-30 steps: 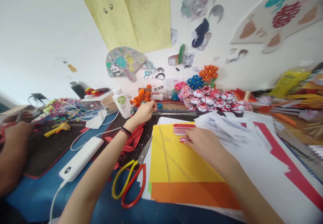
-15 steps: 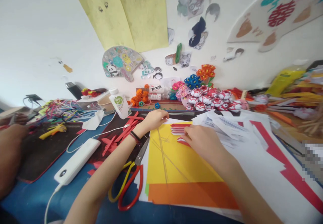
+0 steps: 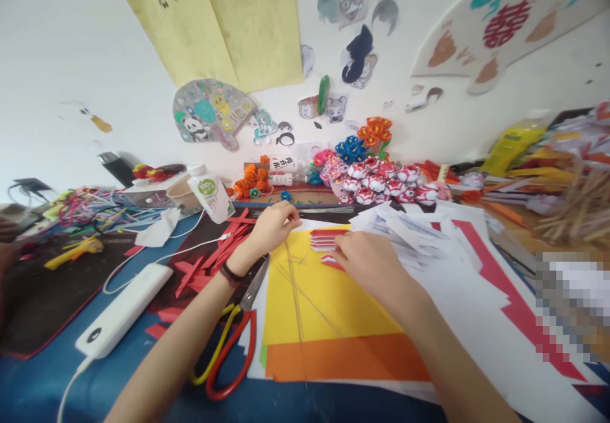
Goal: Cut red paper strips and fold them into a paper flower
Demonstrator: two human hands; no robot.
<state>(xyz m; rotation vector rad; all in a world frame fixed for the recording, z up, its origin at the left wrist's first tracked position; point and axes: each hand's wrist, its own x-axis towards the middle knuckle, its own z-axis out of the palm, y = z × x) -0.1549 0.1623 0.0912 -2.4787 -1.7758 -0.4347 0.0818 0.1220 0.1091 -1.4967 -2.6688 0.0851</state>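
Above the top left corner of a yellow sheet [image 3: 328,302], my left hand [image 3: 271,226] is closed, fingertips pinched together; whatever they hold is too small to make out. My right hand [image 3: 365,255] is closed over the sheet's upper part, its fingertips at the end of a red-and-white paper strip [image 3: 332,261]. Several similar folded strips [image 3: 324,240] lie in a row just above. Thin wires [image 3: 296,302] cross the yellow sheet. Scissors [image 3: 232,353] with red and yellow handles lie beside my left forearm.
Red paper pieces [image 3: 190,274] and a white power bank [image 3: 124,308] with a cable lie left. White paper scraps [image 3: 400,235] are piled right. A white bottle [image 3: 210,194] and red-white paper flowers [image 3: 381,181] stand behind. Another person's hand [image 3: 6,239] shows at the left edge.
The whole scene has shifted left in view. My hands keep nearly the same places over the yellow sheet. The other person's arm has mostly left the view on the left.
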